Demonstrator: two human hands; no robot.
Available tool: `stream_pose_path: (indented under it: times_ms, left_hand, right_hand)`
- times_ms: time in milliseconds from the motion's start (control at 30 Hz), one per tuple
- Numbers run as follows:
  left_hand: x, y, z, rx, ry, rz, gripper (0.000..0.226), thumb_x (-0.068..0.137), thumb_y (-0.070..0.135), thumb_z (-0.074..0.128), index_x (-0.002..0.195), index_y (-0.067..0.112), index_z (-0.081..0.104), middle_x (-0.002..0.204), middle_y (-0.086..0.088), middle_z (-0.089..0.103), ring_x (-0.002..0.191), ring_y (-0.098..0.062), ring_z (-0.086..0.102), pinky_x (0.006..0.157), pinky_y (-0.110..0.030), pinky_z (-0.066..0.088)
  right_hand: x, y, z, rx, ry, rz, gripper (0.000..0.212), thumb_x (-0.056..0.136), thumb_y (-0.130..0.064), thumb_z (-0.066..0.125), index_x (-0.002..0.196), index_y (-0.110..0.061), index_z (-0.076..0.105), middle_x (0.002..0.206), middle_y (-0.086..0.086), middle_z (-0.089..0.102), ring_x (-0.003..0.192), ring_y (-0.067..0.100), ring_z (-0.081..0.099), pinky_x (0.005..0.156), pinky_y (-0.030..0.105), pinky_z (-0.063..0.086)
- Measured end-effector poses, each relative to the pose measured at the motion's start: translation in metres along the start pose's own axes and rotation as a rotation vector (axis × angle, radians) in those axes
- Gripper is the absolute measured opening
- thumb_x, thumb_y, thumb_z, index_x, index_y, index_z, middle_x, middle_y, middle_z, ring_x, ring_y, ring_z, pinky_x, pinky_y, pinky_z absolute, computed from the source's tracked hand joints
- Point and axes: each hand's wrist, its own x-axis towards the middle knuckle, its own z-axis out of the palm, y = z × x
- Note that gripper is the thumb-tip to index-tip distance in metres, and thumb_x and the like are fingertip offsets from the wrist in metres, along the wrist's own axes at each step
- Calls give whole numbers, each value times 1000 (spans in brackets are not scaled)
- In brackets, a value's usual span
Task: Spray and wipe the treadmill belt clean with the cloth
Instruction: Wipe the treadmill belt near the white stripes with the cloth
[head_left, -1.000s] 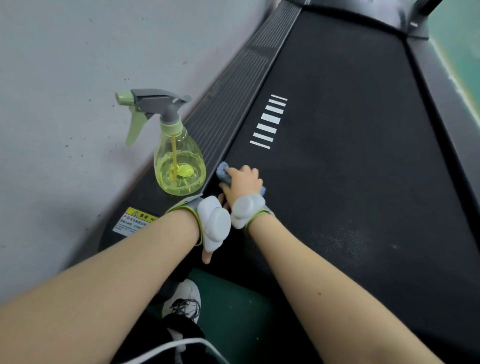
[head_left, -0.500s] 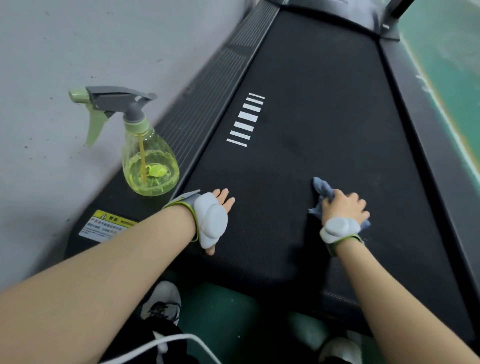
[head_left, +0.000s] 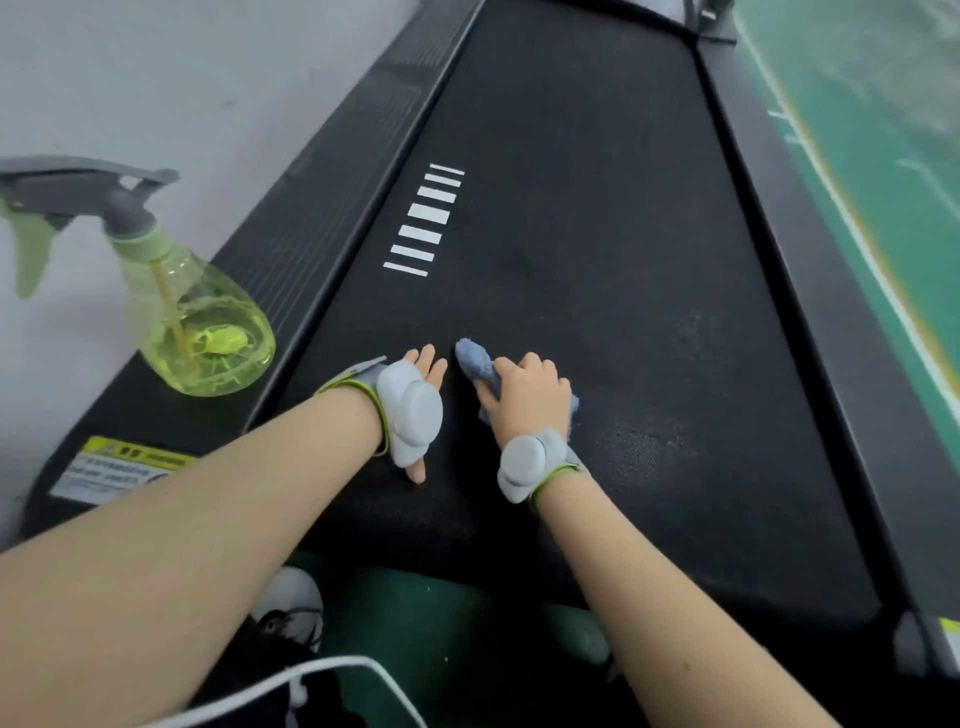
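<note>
The black treadmill belt (head_left: 623, 260) runs away from me, with white stripes printed on its left part. My right hand (head_left: 524, 395) presses a blue-grey cloth (head_left: 475, 364) onto the near end of the belt, fingers curled over it. My left hand (head_left: 423, 379) rests flat on the belt just left of the cloth, fingers straight, holding nothing. A yellow-green spray bottle (head_left: 197, 332) with a grey trigger head stands upright on the left side rail. Both wrists carry grey sensor bands.
A grey wall rises close on the left. The ribbed left side rail (head_left: 332, 197) and the right side rail (head_left: 831, 338) flank the belt. Green floor (head_left: 883, 130) lies to the right. My shoes and a white cable (head_left: 322, 670) are below the belt's near end.
My right hand has swept the cloth from the left edge out to the right, then back left toward the middle beside my left hand. My left hand has stayed planted.
</note>
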Motion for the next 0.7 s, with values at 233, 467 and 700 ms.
stream_pose_path:
  times_ms: [233,467,700]
  left_hand:
    - [14,45,-14,-21,66,152,136,63,43,82,148,5,-18,156,-13,-22,146,-27,-14,119,-38,8]
    - [15,59,-10,15,49,198,137,63,47,80,148,5,-18,155,-13,-23,146,-27,-17,119,-38,2]
    - [14,76,-21,28,88,177,132,67,48,77,147,-1,-16,155,-17,-19,146,-28,-13,120,-35,6]
  right_hand:
    - [-9,142,-21,-114,96,417,30,96,-36,43,105,-18,65,115,10,53,113,30,42,93,40,32]
    - [-18,173,-24,-36,124,651,35,97,-25,42,131,-21,41,125,18,50,116,37,45,93,45,36]
    - [-24,60,-2,-2,12,86,33,97,-39,38,122,-21,49,119,6,50,113,28,45,89,38,34]
